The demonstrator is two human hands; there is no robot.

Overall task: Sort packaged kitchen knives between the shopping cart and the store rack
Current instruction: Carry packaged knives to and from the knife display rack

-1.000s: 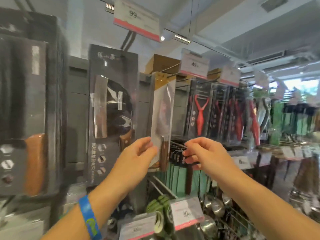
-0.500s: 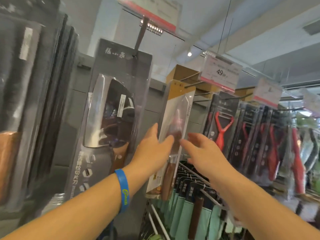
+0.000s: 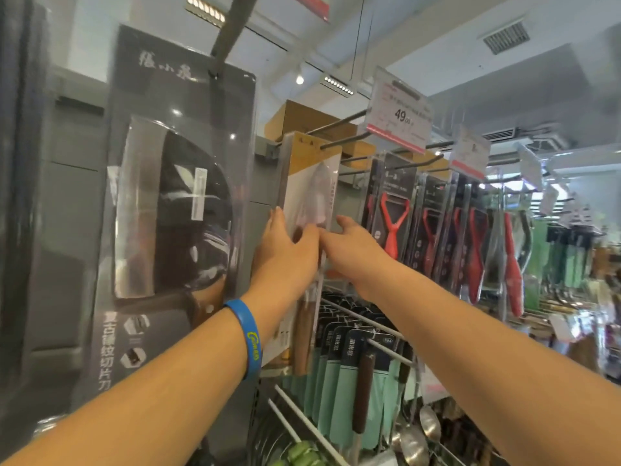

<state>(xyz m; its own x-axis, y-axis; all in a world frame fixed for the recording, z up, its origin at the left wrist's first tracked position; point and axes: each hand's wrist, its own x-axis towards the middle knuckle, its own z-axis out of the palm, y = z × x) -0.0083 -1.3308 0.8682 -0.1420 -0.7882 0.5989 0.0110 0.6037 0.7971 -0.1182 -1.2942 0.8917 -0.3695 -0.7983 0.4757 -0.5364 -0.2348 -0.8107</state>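
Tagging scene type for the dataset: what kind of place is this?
Likely a shop's kitchenware aisle: a knife pack and red peelers hang on rack hooks, with price tags at the hook ends.

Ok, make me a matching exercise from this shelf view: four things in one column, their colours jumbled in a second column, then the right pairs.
Things
1. wristband
2. peeler
3. knife pack on the upper hook
4. lower packs under it

Colours
A. red
B. mint green with a dark top
C. blue
D. tan top over white

Pairs: 1-C, 2-A, 3-D, 4-B.
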